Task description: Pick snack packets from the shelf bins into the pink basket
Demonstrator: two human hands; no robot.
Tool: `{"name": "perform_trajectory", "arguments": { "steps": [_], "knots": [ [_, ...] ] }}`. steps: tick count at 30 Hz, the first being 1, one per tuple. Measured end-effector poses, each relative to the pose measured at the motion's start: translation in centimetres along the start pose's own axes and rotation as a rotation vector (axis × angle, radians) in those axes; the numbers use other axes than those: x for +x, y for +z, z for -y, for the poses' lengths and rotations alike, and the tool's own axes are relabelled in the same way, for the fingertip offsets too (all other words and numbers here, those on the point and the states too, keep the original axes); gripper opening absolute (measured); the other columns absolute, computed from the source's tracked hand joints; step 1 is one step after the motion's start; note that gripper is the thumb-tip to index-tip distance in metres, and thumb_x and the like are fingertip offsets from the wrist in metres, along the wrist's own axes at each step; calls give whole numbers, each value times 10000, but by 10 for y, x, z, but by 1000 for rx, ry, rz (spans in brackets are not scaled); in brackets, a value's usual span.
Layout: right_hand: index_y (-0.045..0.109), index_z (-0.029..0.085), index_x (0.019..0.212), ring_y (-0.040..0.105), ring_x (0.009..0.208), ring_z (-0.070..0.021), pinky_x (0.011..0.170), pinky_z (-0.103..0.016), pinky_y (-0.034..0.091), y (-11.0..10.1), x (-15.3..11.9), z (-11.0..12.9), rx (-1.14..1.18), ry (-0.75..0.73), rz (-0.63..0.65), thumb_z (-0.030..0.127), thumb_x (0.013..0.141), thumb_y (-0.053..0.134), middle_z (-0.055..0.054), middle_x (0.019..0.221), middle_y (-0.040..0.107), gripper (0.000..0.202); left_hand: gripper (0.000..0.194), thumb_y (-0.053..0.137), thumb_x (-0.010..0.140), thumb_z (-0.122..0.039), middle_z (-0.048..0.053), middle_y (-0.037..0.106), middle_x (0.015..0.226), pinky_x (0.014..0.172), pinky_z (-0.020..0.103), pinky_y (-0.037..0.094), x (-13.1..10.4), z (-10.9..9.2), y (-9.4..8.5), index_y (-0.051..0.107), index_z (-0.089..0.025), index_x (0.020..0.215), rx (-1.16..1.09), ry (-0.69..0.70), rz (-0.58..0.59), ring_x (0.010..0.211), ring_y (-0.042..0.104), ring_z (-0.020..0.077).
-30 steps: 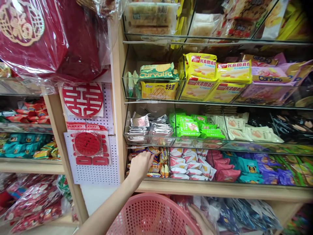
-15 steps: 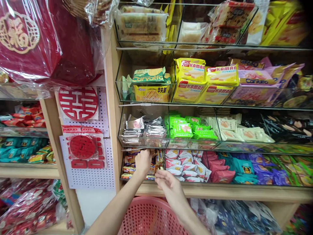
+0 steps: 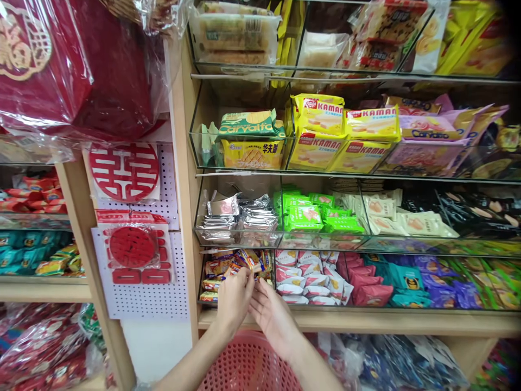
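Left hand: the left hand [image 3: 233, 297] is raised before the lowest glass bin [image 3: 203, 271], fingers curled; small orange packets [image 3: 244, 260] are pinched at the fingertips, at the bin's front.
Right hand: the right hand [image 3: 272, 314] is held palm up just beside the left, fingers loosely spread and touching the left hand's fingers; whether a packet is gripped by it cannot be told.
Packets: orange and yellow wrappers are piled in the leftmost compartment of the bottom tier; their print is too small to be read.
Basket: a pink perforated basket [image 3: 248, 364] is seen below both forearms, in front of the wooden shelf [image 3: 366, 320].
Neighbouring bins: white and red sachets [image 3: 309, 274] lie just right of the orange packets; silver foil packs [image 3: 240, 217] and green packs [image 3: 313, 212] are stacked in the tier above.
Readable writing: "KAMAN" is printed in red on the yellow boxes [image 3: 345, 130]; "Carvalfa" or similar is read on a green pack [image 3: 248, 124], the lettering not being fully clear; Chinese characters are shown on the yellow pack [image 3: 254, 153] beneath it.
Left side: a red double-happiness cutout [image 3: 124, 171] is hung on a white pegboard [image 3: 171, 179]; a red gift box [image 3: 61, 60] with a gold emblem is wrapped in clear film above.
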State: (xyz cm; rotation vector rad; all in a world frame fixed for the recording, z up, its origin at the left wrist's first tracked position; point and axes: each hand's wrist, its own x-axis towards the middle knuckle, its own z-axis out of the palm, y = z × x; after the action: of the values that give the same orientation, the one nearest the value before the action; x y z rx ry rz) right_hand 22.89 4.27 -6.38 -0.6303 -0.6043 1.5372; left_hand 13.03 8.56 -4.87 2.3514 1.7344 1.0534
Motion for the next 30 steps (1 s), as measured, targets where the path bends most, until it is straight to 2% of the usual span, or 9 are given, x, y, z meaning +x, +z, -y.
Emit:
{"name": "perform_trajectory", "arguments": {
  "steps": [6, 12, 15, 18, 20, 22, 26, 30],
  "knots": [
    [623, 134, 986, 657, 759, -147, 649, -233, 516, -1, 9, -10, 62, 45, -95, 449, 734, 677, -58, 899, 716, 407, 221, 370, 886, -302, 7, 663, 655, 538, 239, 316, -27, 5, 4, 545, -225, 777, -130, 12, 49, 603, 606, 158],
    [619, 124, 1009, 642, 683, -144, 612, -248, 519, -3, 3, -8, 143, 103, -41, 431, 742, 671, -60, 862, 722, 410, 244, 371, 892, -339, -18, 595, 635, 554, 226, 330, -63, 23, 2, 569, -218, 819, -279, 73, 93, 570, 531, 121],
    [593, 134, 1051, 658, 749, -156, 657, -261, 527, -9, -9, -6, 145, 148, -48, 386, 721, 705, -61, 894, 721, 430, 296, 374, 887, -391, -35, 491, 576, 547, 231, 314, -80, 39, -2, 578, -210, 771, -327, 87, 133, 541, 453, 113],
    [556, 119, 1082, 661, 889, -204, 737, -299, 529, -17, -25, -9, 102, 157, -105, 347, 661, 768, -103, 955, 714, 525, 331, 410, 859, -439, -51, 380, 542, 500, 238, 268, -89, 52, -10, 571, -186, 719, -479, 28, 267, 507, 336, 102],
    [540, 118, 1081, 658, 928, -231, 779, -335, 525, -21, -35, -12, 80, 152, -122, 355, 625, 796, -128, 990, 706, 574, 340, 431, 842, -453, -52, 371, 546, 495, 235, 270, -89, 55, -16, 563, -170, 708, -577, -19, 360, 520, 319, 100],
    [540, 122, 1060, 659, 935, -244, 816, -364, 518, -25, -42, -16, 61, 171, -112, 372, 615, 800, -143, 1016, 699, 573, 340, 437, 837, -455, -42, 410, 563, 512, 231, 303, -86, 55, -21, 550, -165, 701, -612, -30, 399, 543, 352, 102],
    [557, 128, 1014, 667, 923, -231, 850, -358, 505, -33, -47, -21, 11, 205, -58, 346, 624, 800, -147, 1030, 697, 509, 342, 427, 849, -462, -29, 487, 593, 531, 224, 348, -75, 55, -25, 534, -163, 724, -588, 2, 389, 564, 412, 101],
    [575, 132, 996, 684, 847, -198, 788, -307, 521, -41, -44, -22, -5, 213, -107, 338, 587, 823, -127, 986, 714, 521, 359, 377, 883, -457, -9, 562, 627, 539, 228, 396, -55, 57, -30, 565, -166, 791, -435, 118, 340, 582, 490, 113]
  ]
}}
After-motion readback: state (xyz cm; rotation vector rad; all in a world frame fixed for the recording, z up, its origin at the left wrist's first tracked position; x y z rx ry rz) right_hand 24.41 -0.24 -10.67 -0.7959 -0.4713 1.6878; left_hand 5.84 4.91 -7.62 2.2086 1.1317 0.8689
